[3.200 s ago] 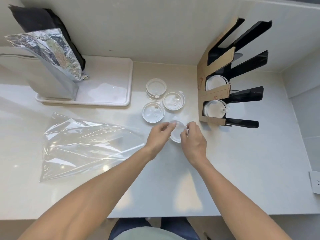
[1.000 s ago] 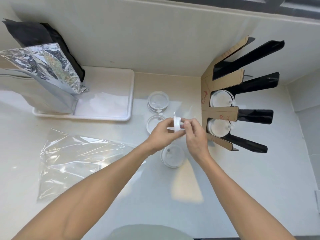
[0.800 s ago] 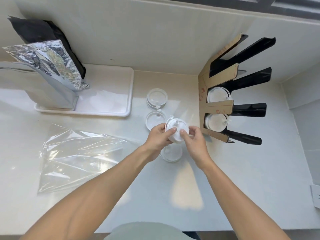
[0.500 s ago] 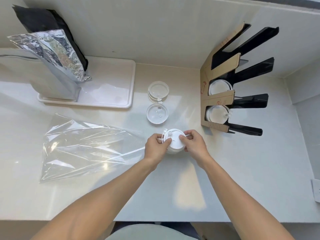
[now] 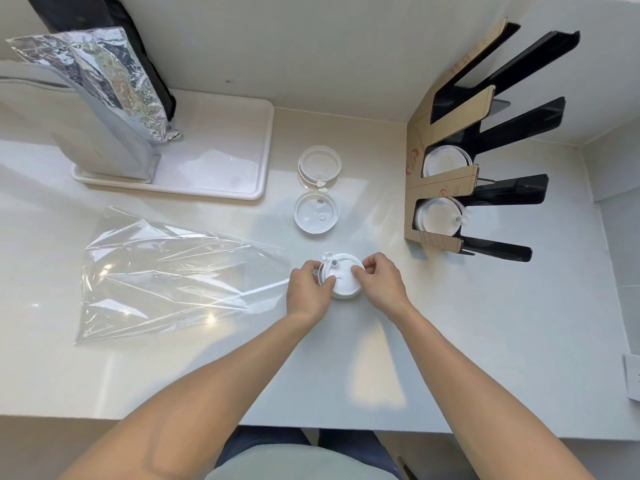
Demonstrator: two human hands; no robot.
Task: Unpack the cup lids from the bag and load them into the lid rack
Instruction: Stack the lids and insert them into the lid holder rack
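since half a second ago little has shifted: both hands stay low over the table, and the white lid they hold sits a touch flatter, its top side with the small spout facing up. a second ago that lid was raised and turned on edge between the hands; now it is down where another lid lay then, so it looks to be getting stacked or nested there, though what is under it cannot be seen. the left hand pinches the lid's left rim, thumb on top, and the right hand pinches the right rim with curled fingers.

my read is that lids are being gathered before going to the rack, which already holds lids in two slots. two loose lids lie on the table between the hands and the white tray. the clear bag lies flat and looks emptied, left of the hands. a foil pouch stands on the tray against the pale wall.
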